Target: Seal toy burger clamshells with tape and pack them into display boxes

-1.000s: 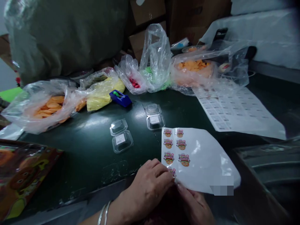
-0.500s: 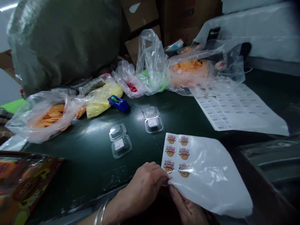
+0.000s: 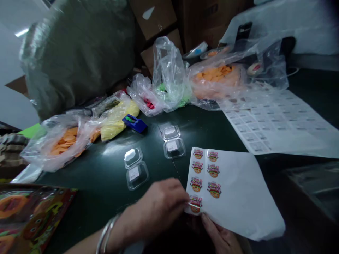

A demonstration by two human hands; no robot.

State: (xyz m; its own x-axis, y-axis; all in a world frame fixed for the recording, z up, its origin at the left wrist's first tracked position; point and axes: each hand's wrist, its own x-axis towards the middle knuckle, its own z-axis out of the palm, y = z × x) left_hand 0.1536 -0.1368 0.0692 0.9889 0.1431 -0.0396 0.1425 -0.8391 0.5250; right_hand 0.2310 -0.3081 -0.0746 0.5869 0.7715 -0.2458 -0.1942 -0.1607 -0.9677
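A white sticker sheet (image 3: 238,190) is tilted up near the table's front edge, with two columns of burger-character stickers on its left part and bare backing on the rest. My left hand (image 3: 164,197), with silver bangles at the wrist, is closed, its fingertips pinched at the sheet's lower left edge beside the lowest sticker (image 3: 195,204). Exactly what lies between those fingertips is partly hidden. From below, my right hand (image 3: 219,233) grips the bottom edge, thumb on the front. Beyond my left hand lie two open clear plastic boxes (image 3: 137,175) (image 3: 174,148), each with a white label.
Bags of orange pieces (image 3: 65,141) (image 3: 217,79), yellow pieces (image 3: 113,121), and pink and green ones line the back. A blue tape dispenser (image 3: 134,123) sits before them. Printed label sheets (image 3: 280,123) lie at right, a colourful packaged box (image 3: 34,218) at left.
My left hand has shifted slightly left and up along the sheet's edge, uncovering the lowest left sticker. The camera view has also tilted a little.
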